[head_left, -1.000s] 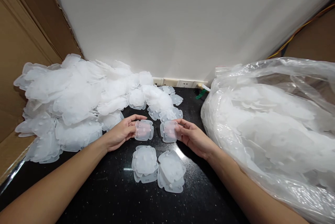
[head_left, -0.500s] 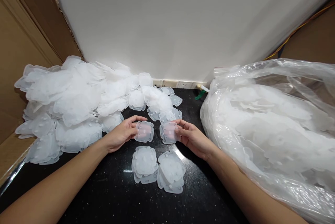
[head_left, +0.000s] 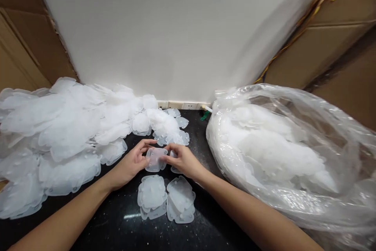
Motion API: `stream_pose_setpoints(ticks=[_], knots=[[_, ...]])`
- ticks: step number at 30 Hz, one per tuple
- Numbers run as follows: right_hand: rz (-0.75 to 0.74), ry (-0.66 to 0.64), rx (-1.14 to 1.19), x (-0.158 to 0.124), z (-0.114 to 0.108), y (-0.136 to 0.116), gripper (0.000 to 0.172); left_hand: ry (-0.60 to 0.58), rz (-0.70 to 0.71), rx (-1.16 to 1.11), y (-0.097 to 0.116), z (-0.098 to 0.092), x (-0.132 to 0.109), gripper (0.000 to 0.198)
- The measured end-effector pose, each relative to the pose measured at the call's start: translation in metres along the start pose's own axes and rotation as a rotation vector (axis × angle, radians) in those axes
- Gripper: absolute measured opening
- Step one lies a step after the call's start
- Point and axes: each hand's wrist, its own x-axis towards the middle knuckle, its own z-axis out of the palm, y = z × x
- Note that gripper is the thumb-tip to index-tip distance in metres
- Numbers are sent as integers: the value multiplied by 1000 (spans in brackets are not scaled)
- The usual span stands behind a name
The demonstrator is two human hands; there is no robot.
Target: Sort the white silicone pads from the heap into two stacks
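Between my two hands is one translucent plastic piece (head_left: 155, 159), square with rounded corners. My left hand (head_left: 133, 163) pinches its left edge. The thumb and fingers of my right hand (head_left: 182, 161) close on its right side. Partly hidden behind my right hand, another translucent piece (head_left: 174, 169) shows. Nearer to me lie two small stacks of the same pieces, a left stack (head_left: 152, 194) and a right stack (head_left: 181, 200), side by side on the black speckled surface (head_left: 117, 223).
A large heap of pieces (head_left: 67, 121) covers the left, with a smaller pile (head_left: 166, 123) behind my hands. An open clear plastic bag (head_left: 235, 165) full of pieces fills the right. Sockets (head_left: 190, 106) line the wall's base; cardboard (head_left: 323, 55) stands at both sides.
My right hand has moved left, away from its former piece, and now grips the piece in my left hand. The camera view has shifted, showing more of the right side.
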Motion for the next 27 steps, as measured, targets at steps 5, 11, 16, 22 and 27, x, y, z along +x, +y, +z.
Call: stream_pose_setpoints(ticks=[5,11,16,22,27], knots=[[-109,92,-147,15,-30,-40,20,71,42,-79,-4,-3,2,45],[-94,816,-618,49,-164,-96,6,214,0,-77,-13,-10,12,35],[209,1119,-702,59,-239,-100,19,202,-15,-72,-16,-11,10,27],[37,801,-736,61,-190,-88,15,265,-31,-121,-15,-7,9,22],[-44,-35,-1108,60,-88,-63,19,291,-12,-124,-21,-8,14,23]])
